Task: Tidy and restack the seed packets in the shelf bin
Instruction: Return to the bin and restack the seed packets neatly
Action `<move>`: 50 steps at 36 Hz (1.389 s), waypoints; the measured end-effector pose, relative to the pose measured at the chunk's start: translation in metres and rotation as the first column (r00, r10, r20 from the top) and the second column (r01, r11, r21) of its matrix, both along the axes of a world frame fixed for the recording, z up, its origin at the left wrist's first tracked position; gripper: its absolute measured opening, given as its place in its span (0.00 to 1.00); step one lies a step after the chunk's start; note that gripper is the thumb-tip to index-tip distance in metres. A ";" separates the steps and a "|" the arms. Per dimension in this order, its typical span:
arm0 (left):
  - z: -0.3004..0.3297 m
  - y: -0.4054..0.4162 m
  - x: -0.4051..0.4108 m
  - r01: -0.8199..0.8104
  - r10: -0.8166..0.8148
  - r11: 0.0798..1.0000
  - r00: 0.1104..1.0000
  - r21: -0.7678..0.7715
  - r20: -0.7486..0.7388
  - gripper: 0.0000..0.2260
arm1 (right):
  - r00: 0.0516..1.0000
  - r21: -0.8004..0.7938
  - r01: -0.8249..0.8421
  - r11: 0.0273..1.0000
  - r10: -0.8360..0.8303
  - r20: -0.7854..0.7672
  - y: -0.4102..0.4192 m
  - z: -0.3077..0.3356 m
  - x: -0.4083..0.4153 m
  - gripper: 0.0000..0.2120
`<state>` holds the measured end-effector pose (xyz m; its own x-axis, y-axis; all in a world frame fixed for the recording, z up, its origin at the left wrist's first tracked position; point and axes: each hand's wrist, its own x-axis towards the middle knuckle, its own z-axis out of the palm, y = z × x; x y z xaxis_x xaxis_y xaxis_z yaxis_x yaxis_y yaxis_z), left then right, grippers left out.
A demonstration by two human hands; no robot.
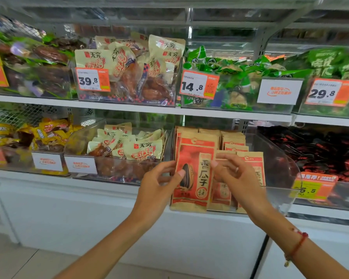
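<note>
Holding the front sunflower seed packet (193, 172) upright in the clear shelf bin (278, 158), the left hand (159, 184) and right hand (234, 174) pinch its edges; rear stacks look tidy, front rows seem unfinished.

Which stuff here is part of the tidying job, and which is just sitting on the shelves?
Part of the job:
front seed packet
left hand and right hand, both holding it
seed packets behind
clear shelf bin

Just sitting there:
cream snack bags
yellow snack packs
green packs
dark red packs
price tags
</note>
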<state>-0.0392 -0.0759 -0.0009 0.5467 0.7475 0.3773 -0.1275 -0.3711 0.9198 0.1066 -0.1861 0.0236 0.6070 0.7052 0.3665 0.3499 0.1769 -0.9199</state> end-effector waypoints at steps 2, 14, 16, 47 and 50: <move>0.003 0.000 -0.001 -0.007 0.011 0.998 0.997 -0.056 0.076 0.07 | 0.997 -0.044 -0.081 0.996 0.081 -0.004 0.000 0.000 -0.001 0.13; 0.007 0.004 -0.006 -0.152 0.150 0.988 0.983 0.009 0.108 0.09 | 0.992 -0.047 -0.096 0.994 0.100 0.075 0.000 0.001 -0.016 0.12; 0.011 0.004 -0.008 -0.139 0.136 0.990 0.985 0.018 0.109 0.10 | 0.989 -0.032 -0.083 0.996 0.086 0.118 -0.001 0.001 -0.018 0.12; 0.021 -0.009 -0.010 0.256 -0.272 0.955 0.958 -0.149 -0.094 0.08 | 0.981 0.048 -0.178 0.983 0.181 -0.070 -0.006 0.006 -0.031 0.09; 0.021 -0.009 -0.009 0.246 -0.254 0.961 0.966 -0.129 -0.054 0.09 | 0.979 0.060 -0.198 0.978 0.201 -0.041 -0.007 0.008 -0.032 0.08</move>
<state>-0.0481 -0.0847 0.0205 0.7437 0.6211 0.2471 -0.1360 -0.2214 0.9657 0.0745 -0.1933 0.0312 0.4733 0.7935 0.3827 0.2595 0.2895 -0.9213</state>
